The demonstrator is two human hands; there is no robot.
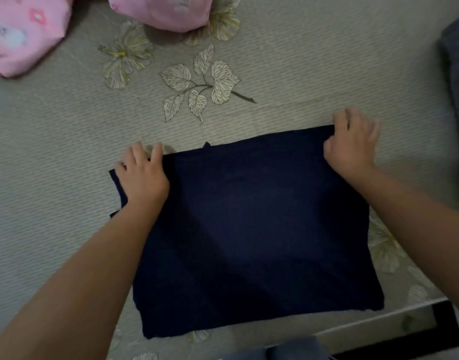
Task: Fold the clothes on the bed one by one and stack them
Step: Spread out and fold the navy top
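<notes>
Bed [301, 61]: fills most of the view; everything else lies on it.
Folded garment [249, 229]: flat on the bed, at the near middle, its near edge close to the bed's near edge.
Left hand [142, 175]: on the garment's far left corner, fingers reaching over the far edge onto the bed.
Right hand [353, 141]: at the garment's far right corner, fingers curled over the far edge.
Left pillow [23, 32]: far left corner of the bed, well apart from the garment.
Second pillow [163, 9]: far edge, right of the first, behind the garment.
Cloth at right [457, 74]: at the right edge of the view, beyond the right hand.
</notes>
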